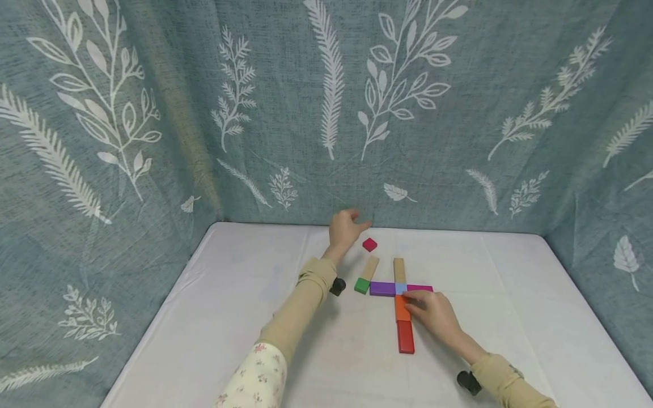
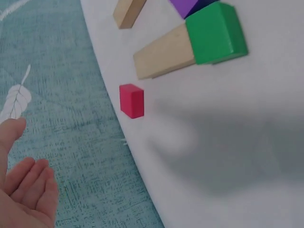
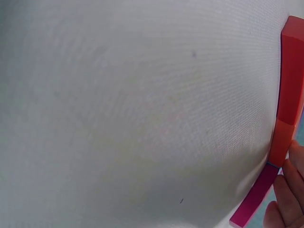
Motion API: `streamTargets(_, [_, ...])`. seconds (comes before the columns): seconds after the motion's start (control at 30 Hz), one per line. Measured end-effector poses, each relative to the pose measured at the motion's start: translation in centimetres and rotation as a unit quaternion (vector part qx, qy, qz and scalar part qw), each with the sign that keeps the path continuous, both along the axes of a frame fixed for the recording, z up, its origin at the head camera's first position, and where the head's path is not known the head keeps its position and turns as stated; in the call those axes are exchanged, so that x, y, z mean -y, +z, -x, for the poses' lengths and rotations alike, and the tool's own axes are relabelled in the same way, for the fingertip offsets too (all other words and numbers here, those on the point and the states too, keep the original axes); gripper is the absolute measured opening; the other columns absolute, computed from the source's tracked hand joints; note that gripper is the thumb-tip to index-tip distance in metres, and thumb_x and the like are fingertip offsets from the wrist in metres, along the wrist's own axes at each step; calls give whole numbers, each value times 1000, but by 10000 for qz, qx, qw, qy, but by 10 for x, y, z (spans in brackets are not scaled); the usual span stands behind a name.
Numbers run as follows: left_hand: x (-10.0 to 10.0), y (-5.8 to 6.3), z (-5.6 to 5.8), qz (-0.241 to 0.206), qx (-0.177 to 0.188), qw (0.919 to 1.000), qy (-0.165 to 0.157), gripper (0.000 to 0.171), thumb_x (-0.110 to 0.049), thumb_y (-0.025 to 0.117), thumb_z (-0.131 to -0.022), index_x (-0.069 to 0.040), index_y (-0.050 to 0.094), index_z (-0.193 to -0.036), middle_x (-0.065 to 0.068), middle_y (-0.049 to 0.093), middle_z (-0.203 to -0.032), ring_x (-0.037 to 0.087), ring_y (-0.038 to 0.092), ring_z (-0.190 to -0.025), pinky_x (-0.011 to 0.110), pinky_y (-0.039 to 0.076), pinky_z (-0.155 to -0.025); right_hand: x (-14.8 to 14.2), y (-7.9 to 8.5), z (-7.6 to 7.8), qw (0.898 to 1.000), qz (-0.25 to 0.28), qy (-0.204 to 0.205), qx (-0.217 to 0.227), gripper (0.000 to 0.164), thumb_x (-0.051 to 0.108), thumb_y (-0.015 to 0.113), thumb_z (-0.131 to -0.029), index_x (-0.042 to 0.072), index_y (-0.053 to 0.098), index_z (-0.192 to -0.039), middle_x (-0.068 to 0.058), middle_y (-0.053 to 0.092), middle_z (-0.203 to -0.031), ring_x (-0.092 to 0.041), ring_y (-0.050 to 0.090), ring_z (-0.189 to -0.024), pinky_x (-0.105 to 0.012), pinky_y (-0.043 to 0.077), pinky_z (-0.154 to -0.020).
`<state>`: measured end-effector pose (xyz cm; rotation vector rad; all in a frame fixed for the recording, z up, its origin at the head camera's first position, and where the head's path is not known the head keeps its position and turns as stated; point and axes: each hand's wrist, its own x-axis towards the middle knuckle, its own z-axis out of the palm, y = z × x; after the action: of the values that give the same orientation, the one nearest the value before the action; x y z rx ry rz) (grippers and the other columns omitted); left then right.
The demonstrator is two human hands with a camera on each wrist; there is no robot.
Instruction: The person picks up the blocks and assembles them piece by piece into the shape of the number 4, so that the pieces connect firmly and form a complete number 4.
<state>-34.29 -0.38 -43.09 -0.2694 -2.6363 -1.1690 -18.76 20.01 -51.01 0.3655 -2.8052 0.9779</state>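
My left hand [image 1: 347,228] hovers near the table's back edge, thumb and fingers apart, holding nothing. Close by lies a small crimson block [image 1: 369,245], also seen in the left wrist view. Several colored blocks form a cross: a natural wood block [image 1: 399,270], a purple block [image 1: 382,289], a light blue block [image 1: 401,288], a magenta block [image 1: 420,288], an orange block [image 1: 402,309] and a red block [image 1: 405,337]. My right hand [image 1: 436,314] is at the cross, fingertips over the light blue and orange blocks; whether they touch cannot be told.
A green block [image 1: 362,285] meets another natural wood block [image 1: 370,267] beside the purple one's left end. A white cloth [image 1: 204,317] covers the table. Patterned blue-green curtains [image 1: 285,113] stand behind and at both sides. Dark devices [image 1: 338,286] sit at the wrists.
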Motion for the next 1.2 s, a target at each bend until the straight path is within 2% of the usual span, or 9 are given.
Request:
streamTargets(0.1, [-1,1,3,-57,78,9999,-85,40,-22,75,-81,1,68,-112,16,70,-110,28,66,-102,40,54,-86,-1,0,0,10000,0,21,-38,31,5,76,-77,2,71,-107,-10,73,-101,-24,69,-93,-39,56,-81])
streamTargets(0.23, [-2,-4,5,-137,191,9995,-195,41,-20,75,-81,3,66,-114,16,69,-112,29,66,-104,40,54,-88,-1,-1,1,10000,2,30,-71,31,5,77,-76,2,71,-107,-9,73,-101,-24,69,-92,-38,57,-81])
streamTargets(0.37, [-4,-15,5,-141,299,9990,-296,41,-18,75,-81,5,66,-114,18,69,-110,31,66,-104,40,53,-89,-1,-1,1,9999,-13,13,-137,31,5,77,-76,3,72,-106,-9,74,-100,-24,69,-92,-38,57,-80])
streamTargets(0.57, [-5,-38,4,-135,515,9979,-357,36,-13,74,-81,7,67,-110,20,69,-109,32,65,-104,40,53,-90,0,-2,0,10000,22,-17,-91,31,6,77,-76,3,72,-106,-8,74,-100,-24,69,-93,-38,57,-81])
streamTargets(0.87, [-6,-61,7,-279,718,9967,-262,33,-11,75,-80,4,69,-108,18,71,-106,29,66,-101,38,53,-88,-1,-3,1,9997,37,16,-236,30,6,78,-75,3,72,-105,-9,74,-100,-24,69,-94,-38,56,-81])
streamTargets(1.0, [-9,-68,4,-324,806,9959,-239,32,-11,76,-79,4,69,-107,18,71,-104,29,66,-99,38,54,-87,-2,-2,1,9997,60,14,-249,30,5,77,-75,3,72,-104,-9,74,-100,-24,69,-94,-38,56,-81])
streamTargets(1.2, [-12,-75,1,-278,752,9967,-105,31,-9,76,-78,5,70,-104,19,71,-100,30,66,-94,39,54,-84,-2,-5,1,9997,59,-13,-244,29,6,77,-75,3,72,-104,-8,74,-100,-23,69,-94,-38,56,-82])
